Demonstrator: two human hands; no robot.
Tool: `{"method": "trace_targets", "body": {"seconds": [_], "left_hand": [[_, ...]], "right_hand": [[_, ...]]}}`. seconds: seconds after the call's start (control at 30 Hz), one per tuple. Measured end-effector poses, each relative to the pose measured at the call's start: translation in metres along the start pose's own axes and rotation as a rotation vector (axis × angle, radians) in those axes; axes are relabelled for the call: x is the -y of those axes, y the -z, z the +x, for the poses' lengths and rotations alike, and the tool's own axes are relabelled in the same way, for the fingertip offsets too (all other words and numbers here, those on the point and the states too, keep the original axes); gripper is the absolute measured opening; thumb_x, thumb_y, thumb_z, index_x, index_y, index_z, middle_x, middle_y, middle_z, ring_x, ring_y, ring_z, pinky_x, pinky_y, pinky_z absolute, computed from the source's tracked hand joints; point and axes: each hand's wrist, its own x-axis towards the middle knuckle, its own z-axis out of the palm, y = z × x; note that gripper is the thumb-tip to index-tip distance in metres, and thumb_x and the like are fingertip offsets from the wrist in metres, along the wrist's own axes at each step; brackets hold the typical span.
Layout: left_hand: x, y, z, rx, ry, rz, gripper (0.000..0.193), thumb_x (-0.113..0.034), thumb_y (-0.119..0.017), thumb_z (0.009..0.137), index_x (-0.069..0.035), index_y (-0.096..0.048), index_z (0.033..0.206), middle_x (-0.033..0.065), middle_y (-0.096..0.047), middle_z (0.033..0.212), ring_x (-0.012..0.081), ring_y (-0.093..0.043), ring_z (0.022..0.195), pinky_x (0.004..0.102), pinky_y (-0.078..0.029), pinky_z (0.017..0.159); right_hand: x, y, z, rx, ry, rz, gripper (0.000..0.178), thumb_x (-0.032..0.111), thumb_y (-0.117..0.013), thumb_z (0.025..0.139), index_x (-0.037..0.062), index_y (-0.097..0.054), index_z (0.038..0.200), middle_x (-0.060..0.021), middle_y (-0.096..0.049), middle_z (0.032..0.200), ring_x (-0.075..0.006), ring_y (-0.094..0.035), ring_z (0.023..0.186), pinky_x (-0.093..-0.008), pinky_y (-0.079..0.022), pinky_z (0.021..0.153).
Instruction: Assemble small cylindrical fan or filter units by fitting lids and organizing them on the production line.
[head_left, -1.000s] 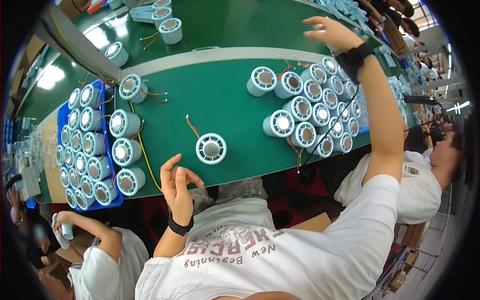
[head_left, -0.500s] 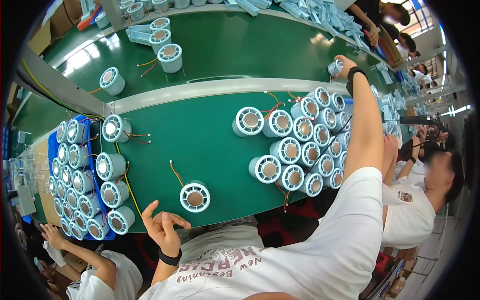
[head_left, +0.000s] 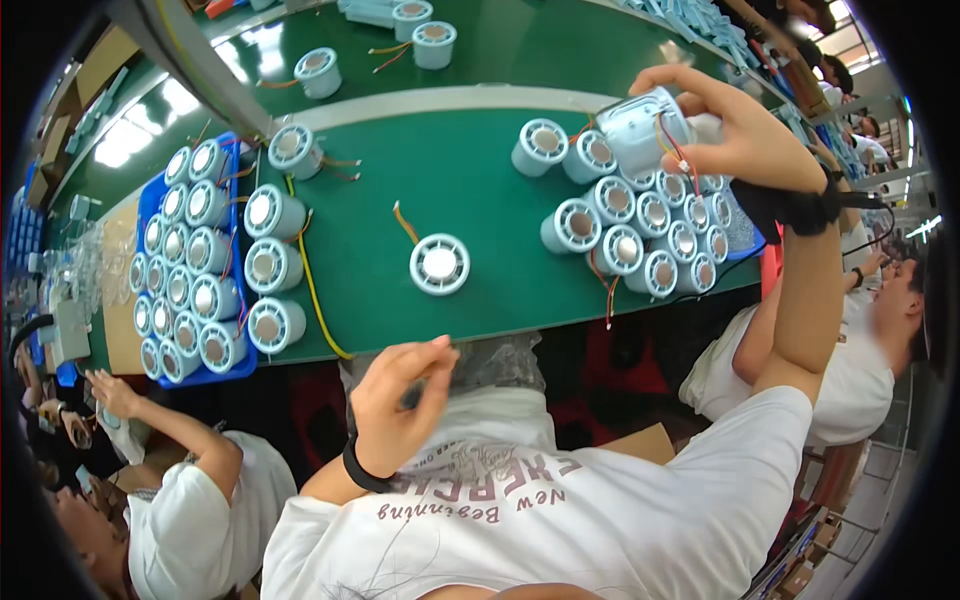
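Note:
My right hand is closed around a light-blue cylindrical unit with wires and a small white connector hanging off it. It holds the unit tilted above the right-hand group of similar units, which have spoked rims and round metallic centres. One single unit stands upright on the green table, its wires pointing away from me. My left hand hovers off the table's near edge, fingers half curled, with nothing seen in it. That single unit is the nearest thing to it.
On the left, a blue tray holds several units, with a column of more units beside it. A yellow cable crosses the table there. Behind a metal rail stand other units. Co-workers sit at both sides.
My right hand has come back from the far right surface with the unit, over the right-hand group. My left hand has moved right, fingers more curled. The view has shifted.

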Motion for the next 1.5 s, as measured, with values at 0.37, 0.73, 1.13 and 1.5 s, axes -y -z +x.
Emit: {"method": "trace_targets", "body": {"seconds": [0.37, 0.73, 1.13, 1.5], "left_hand": [[-0.038, -0.007, 0.010, -0.241, -0.218, -0.157, 0.076, 0.000, -0.084, 0.067, 0.005, -0.046, 0.133, 0.0235, -0.053, 0.129, 0.0294, -0.056, 0.118, 0.0401, -0.053, 0.091], [-0.033, 0.008, -0.004, -0.041, 0.161, -0.904, 0.062, -0.014, -0.072, 0.086, 0.008, -0.040, 0.134, 0.0186, -0.059, 0.119, 0.0243, -0.062, 0.107, 0.0339, -0.056, 0.087], [-0.009, 0.010, 0.013, -0.140, 0.236, -0.586, 0.047, -0.020, -0.050, 0.099, 0.000, -0.035, 0.139, 0.0175, -0.062, 0.105, 0.0243, -0.066, 0.094, 0.0336, -0.057, 0.080], [0.021, 0.004, 0.026, -0.171, 0.253, -0.446, 0.039, -0.010, -0.049, 0.098, 0.000, -0.040, 0.135, 0.0118, -0.060, 0.104, 0.0159, -0.061, 0.088, 0.0269, -0.051, 0.079]], "right_hand": [[0.097, -0.119, -0.020, 0.358, 0.031, 0.448, 0.063, 0.043, -0.072, 0.081, 0.0022, -0.051, 0.124, -0.0069, -0.066, 0.090, -0.0097, -0.059, 0.078, -0.0247, -0.047, 0.068], [0.088, -0.138, -0.012, 0.072, 0.675, 0.048, 0.077, 0.032, -0.083, 0.069, 0.0016, -0.050, 0.132, -0.0096, -0.065, 0.104, -0.0177, -0.063, 0.097, -0.0296, -0.046, 0.089], [0.003, -0.144, 0.020, -0.190, 0.123, -0.426, 0.057, 0.030, -0.080, 0.070, 0.0002, -0.056, 0.113, -0.0159, -0.069, 0.090, -0.0312, -0.068, 0.078, -0.0365, -0.053, 0.066], [-0.001, -0.149, 0.053, -0.350, -0.157, -0.699, 0.051, 0.036, -0.074, 0.076, 0.0007, -0.059, 0.108, -0.0171, -0.069, 0.088, -0.0339, -0.066, 0.080, -0.0398, -0.053, 0.065]]}}
